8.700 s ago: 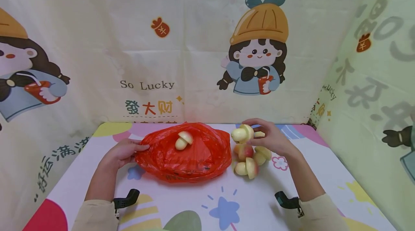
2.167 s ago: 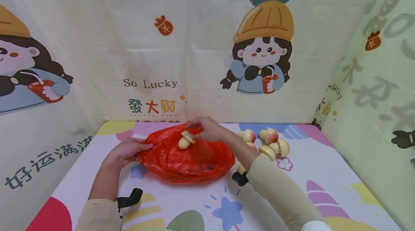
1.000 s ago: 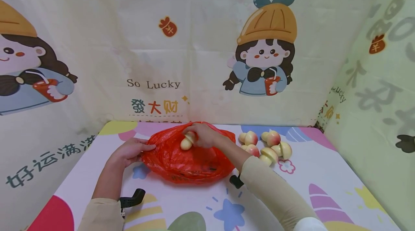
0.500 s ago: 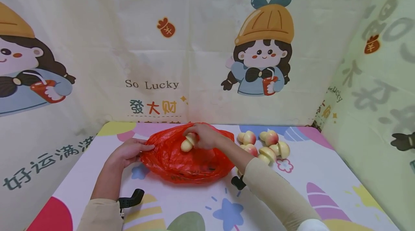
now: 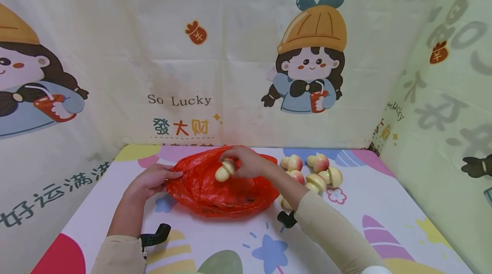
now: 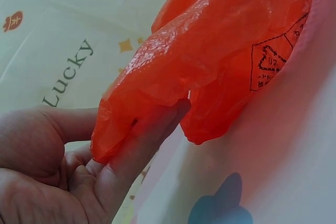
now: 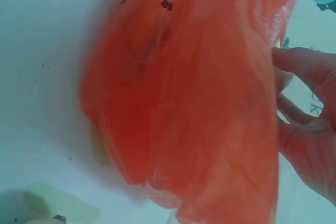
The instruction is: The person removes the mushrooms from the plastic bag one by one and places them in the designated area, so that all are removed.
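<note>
A red plastic bag (image 5: 194,195) lies on the table with its mouth spread wide. At its left edge my left hand (image 5: 153,178) pinches the rim; in the left wrist view the film (image 6: 173,61) passes between thumb and fingers. My right hand (image 5: 247,164) is at the bag's mouth and holds a cream toy mushroom (image 5: 222,173) by its cap, stem pointing down and left. In the right wrist view the bag hides most of that mushroom (image 7: 284,81). Right of the bag lie several loose mushrooms, some with a pinkish cap (image 5: 320,162), others a plain cream cap (image 5: 315,181).
The table (image 5: 307,244) has a printed cover with stars, stripes and a flower. Behind it and at both sides hang printed cloth walls (image 5: 238,73). My right forearm partly covers a mushroom (image 5: 285,203) near the bag's right side.
More mushrooms lie on the right than 8.7 seconds ago. My right hand has come from there to the bag's mouth and gripped the mushroom seen there, lately shifting slightly right. My left hand keeps its hold.
</note>
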Demonstrator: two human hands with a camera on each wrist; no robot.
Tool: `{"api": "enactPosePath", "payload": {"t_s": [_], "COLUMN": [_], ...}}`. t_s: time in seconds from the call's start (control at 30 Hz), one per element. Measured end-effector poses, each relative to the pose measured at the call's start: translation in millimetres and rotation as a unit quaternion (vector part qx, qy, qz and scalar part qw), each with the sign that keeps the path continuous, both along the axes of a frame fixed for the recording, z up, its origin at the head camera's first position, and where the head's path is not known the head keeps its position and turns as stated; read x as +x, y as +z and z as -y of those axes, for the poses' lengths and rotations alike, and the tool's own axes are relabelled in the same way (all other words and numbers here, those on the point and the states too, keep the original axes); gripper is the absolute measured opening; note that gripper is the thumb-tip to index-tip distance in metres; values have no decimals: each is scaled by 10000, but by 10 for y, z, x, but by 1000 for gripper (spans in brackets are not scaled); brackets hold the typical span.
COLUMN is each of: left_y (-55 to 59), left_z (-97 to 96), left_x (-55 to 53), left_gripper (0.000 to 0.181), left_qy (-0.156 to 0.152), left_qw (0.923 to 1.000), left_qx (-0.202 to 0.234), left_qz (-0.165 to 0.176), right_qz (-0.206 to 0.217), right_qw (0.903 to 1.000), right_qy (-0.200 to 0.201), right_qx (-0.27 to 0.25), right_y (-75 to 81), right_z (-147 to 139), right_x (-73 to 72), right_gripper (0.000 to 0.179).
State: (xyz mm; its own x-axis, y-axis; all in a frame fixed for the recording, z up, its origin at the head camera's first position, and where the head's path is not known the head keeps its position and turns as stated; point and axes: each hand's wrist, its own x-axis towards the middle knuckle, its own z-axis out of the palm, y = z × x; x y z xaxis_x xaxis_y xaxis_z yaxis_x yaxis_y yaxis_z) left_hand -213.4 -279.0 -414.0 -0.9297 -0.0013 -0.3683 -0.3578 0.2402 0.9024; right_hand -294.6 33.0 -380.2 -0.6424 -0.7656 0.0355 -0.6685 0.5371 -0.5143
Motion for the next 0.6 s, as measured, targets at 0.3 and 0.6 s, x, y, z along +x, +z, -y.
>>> {"api": "enactPosePath", "payload": {"t_s": [0.3,0.6], "left_y": [5,23], "left_z": [2,-2], "left_x": [-7,12], "left_gripper": [57,58], "left_qy": [12,-53], "left_qw": [10000,10000], "left_qx": [-17,-8], "left_qz": [7,-8], "right_qz": [473,815], "right_qw": [9978,9930], "right_qy": [-120,-197], "right_qx": [-451,-827], "right_y": [56,44], "right_z": [-118,-268], "right_x": [66,121], "right_gripper": [49,50]}}
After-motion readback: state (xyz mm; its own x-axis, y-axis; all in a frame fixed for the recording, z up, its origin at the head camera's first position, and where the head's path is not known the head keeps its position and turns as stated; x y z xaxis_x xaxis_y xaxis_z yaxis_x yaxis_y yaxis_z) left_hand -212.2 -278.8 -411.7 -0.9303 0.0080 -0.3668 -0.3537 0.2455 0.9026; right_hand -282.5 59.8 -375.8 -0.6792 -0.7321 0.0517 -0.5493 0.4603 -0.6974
